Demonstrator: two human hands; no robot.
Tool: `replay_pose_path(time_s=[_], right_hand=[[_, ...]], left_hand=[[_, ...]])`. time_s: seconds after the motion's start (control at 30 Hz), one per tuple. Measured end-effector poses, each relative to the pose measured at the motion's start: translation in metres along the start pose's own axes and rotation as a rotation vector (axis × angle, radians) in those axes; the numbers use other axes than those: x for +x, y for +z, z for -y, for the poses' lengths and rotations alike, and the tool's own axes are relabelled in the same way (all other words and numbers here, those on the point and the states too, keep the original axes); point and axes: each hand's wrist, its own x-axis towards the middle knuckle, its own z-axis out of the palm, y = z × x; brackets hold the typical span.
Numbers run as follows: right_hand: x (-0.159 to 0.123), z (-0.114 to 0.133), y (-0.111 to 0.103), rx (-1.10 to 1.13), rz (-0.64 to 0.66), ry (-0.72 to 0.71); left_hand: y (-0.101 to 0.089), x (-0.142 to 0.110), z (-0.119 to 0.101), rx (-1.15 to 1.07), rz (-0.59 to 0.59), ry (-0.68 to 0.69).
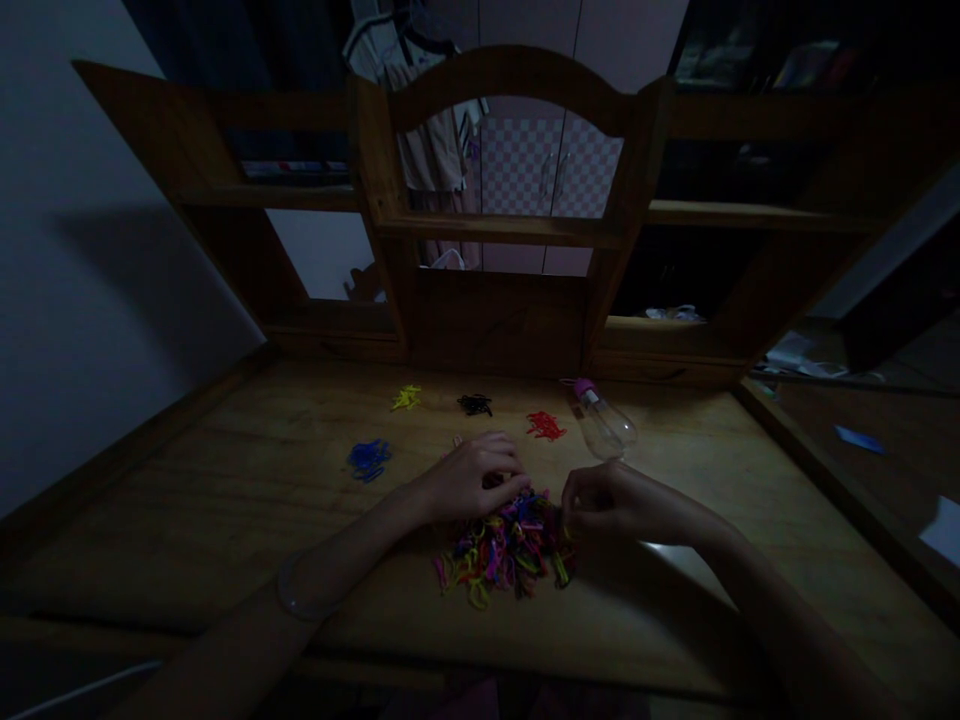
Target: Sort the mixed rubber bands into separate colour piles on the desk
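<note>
A mixed pile of small coloured bands (510, 550), in pink, yellow, red, blue and black, lies on the wooden desk in front of me. At the pile's upper left edge, my left hand (480, 478) bends its fingers down, thumb and fingertips close together; anything between them is hidden. My right hand (619, 502) is closed in a pinch at the pile's right edge, and what it holds is too dark to make out. Beyond my hands are sorted heaps: blue bands (368, 459), yellow bands (406, 398), black bands (475, 405) and red bands (545, 426).
A clear bulb-shaped bottle (607, 425) with a pink cap lies behind my right hand. A wooden shelf unit (499, 240) rises along the desk's (225, 480) back edge. A wall (112, 300) borders the left side. The room is dim.
</note>
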Motion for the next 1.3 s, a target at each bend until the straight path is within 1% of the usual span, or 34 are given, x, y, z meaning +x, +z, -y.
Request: replay_pose_path(time_s=[0.07,0.13,0.27,0.37,0.47,0.53,0.67,0.87,0.97,1.03,1.1,1.17,1.23,1.27,1.3], right_hand=[[0.001,0.001,0.000,0.009,-0.032,-0.038],[0.004,0.003,0.003,0.047,-0.095,-0.086],[0.012,0.008,0.013,0.122,-0.294,-0.139],[0.017,0.011,0.020,0.146,-0.386,-0.139],[0.021,0.013,0.025,0.158,-0.430,-0.138],[0.022,0.014,0.027,0.144,-0.455,-0.133],[0.027,0.011,0.031,0.155,-0.494,-0.142],[0.033,0.008,0.036,0.288,-0.498,-0.111],[0.031,0.011,0.038,0.353,-0.546,-0.126],[0.029,0.013,0.039,0.336,-0.573,-0.151],[0.029,0.015,0.040,0.204,-0.547,-0.198],[0.031,0.016,0.041,0.010,-0.466,-0.269],[0.035,0.020,0.042,-0.163,-0.365,-0.356],[0.038,0.022,0.044,-0.230,-0.315,-0.397],[0.040,0.026,0.045,-0.291,-0.270,-0.431]], left_hand=[[0.001,0.000,0.000,-0.023,-0.002,-0.005],[0.002,0.001,-0.001,-0.066,0.001,0.002],[0.004,0.003,-0.006,-0.130,0.004,0.030],[0.006,0.004,-0.009,-0.122,-0.043,0.008],[0.006,0.004,-0.010,-0.099,-0.092,-0.039],[0.006,0.005,-0.010,-0.090,-0.100,-0.055],[0.005,0.005,-0.006,-0.103,-0.102,-0.052],[0.006,0.005,-0.003,-0.094,-0.131,-0.025],[0.005,0.006,-0.006,-0.075,-0.172,-0.039],[0.002,0.007,-0.006,-0.045,-0.219,-0.053],[-0.005,0.007,0.000,0.009,-0.283,-0.096],[-0.017,0.006,0.013,0.096,-0.362,-0.202],[-0.034,0.003,0.033,0.218,-0.419,-0.389],[-0.043,0.000,0.044,0.291,-0.428,-0.506],[-0.052,-0.003,0.056,0.360,-0.407,-0.611]])
